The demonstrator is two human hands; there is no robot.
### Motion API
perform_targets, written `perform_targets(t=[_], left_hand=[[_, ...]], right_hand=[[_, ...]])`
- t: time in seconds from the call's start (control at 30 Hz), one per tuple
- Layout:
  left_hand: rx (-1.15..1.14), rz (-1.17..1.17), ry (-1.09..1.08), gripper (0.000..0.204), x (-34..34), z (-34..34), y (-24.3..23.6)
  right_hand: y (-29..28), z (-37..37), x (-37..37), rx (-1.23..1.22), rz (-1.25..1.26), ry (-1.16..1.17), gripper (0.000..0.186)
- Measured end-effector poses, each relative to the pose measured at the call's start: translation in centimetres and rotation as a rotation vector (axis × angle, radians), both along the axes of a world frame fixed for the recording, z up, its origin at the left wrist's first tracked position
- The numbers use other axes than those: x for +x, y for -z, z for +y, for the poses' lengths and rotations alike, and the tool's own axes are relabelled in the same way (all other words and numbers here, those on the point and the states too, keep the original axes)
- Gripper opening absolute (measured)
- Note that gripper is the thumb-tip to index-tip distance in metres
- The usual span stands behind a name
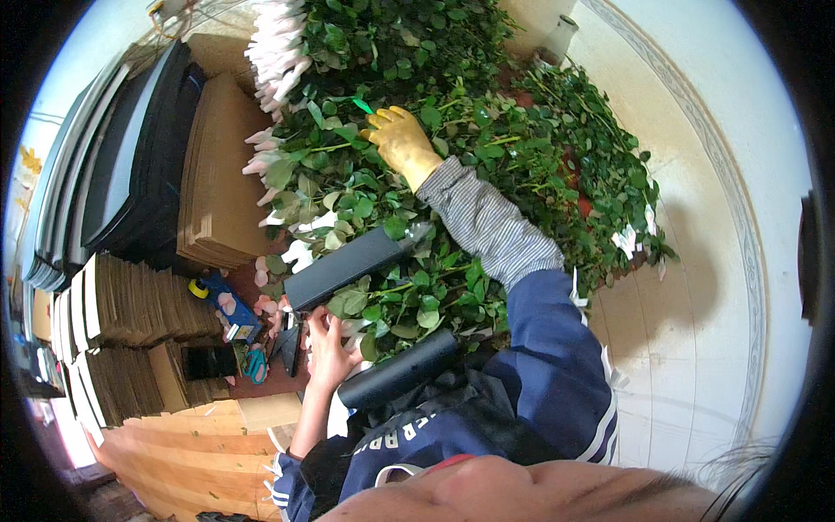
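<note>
My left hand (329,350) is bare. Its thumb and fingers are apart beside the white-sleeved flower heads at the left end of a leafy bundle (428,311), which lies between a dark grey rectangular bar (344,268) and a black rounded bar (398,370). Stretched forward, my right hand (402,143) wears a yellow glove and hovers over or rests on a broad heap of leafy rose-like stems (487,152). The gloved fingers are spread, close to a small bright green strip (363,106). I cannot make out anything held in either hand.
Pale sleeved flower heads (277,56) line the heap's left edge. Cardboard sheets (222,174) and stacked cardboard (130,300) stand at left. Nearby lie a blue box (233,309), a black phone-like slab (209,362), blue-handled scissors (256,364) and loose petals. A wall rises at right.
</note>
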State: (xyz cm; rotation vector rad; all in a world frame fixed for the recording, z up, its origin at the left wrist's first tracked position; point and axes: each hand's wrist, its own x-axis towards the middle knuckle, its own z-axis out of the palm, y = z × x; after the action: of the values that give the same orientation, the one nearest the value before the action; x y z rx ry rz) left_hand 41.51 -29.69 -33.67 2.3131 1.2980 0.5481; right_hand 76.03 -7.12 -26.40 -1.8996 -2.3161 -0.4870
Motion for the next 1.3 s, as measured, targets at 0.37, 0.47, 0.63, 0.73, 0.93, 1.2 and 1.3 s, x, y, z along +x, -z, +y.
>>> perform_targets(t=[0.37, 0.47, 0.63, 0.73, 0.93, 1.2, 1.3], left_hand=[[-0.014, -0.194, 0.034, 0.066, -0.9, 0.2, 2.3], [0.011, -0.213, 0.002, 0.064, -1.4, -0.2, 2.3], [0.023, -0.218, -0.007, 0.062, -1.2, -0.3, 1.5], [-0.020, -0.258, 0.010, 0.060, -0.6, -0.2, 1.2], [0.056, -0.228, -0.010, 0.062, -0.9, -0.3, 2.1], [0.058, -0.290, -0.032, 0.055, -0.9, -0.8, 1.8], [0.029, -0.271, 0.022, 0.048, -0.7, 0.0, 1.8]], right_hand=[[-10.0, -7.3, 6.3, 0.062, 0.857, -0.002, 0.043], [-11.6, -7.6, 8.3, 0.100, 0.614, -0.212, 0.040], [-17.7, -10.8, 6.4, 0.722, 0.684, -0.497, 0.037], [-20.4, -15.9, 6.7, 0.597, -0.127, 0.122, 0.029], [-17.3, -22.5, 0.0, -0.255, 0.208, -0.339, 0.039], [2.2, -25.2, -1.9, -0.180, -0.074, -0.089, 0.031], [1.0, -25.5, -2.9, -0.206, -0.227, 0.006, 0.033]])
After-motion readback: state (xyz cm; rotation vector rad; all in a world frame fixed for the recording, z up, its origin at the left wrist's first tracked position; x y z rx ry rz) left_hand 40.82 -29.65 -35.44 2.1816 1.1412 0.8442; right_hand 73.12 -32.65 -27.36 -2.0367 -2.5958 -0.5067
